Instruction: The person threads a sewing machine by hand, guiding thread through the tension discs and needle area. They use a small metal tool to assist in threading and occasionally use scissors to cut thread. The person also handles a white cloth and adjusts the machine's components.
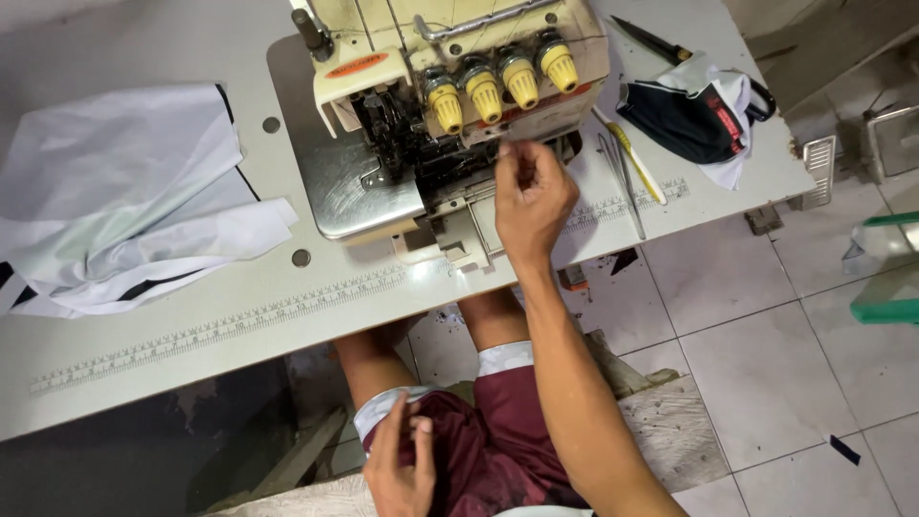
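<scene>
One sewing machine (431, 105) carries four yellow knobs (503, 81). Left of it lies one pile of white cloth (124, 201); right of it, one dark mask (694, 120), one yellow-handled tool (632, 158) and one pair of tweezers (622, 182).

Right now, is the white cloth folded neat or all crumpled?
Crumpled. The white cloth lies in a loose, rumpled heap on the table, layers overlapping unevenly with dark edges peeking out.

The sewing machine (450, 86) has a glossy metal plate and yellow plastic knobs; white cloth (124, 191) looks smooth.

Cream overlock machine (431, 105) with yellow knobs sits upright.
</scene>
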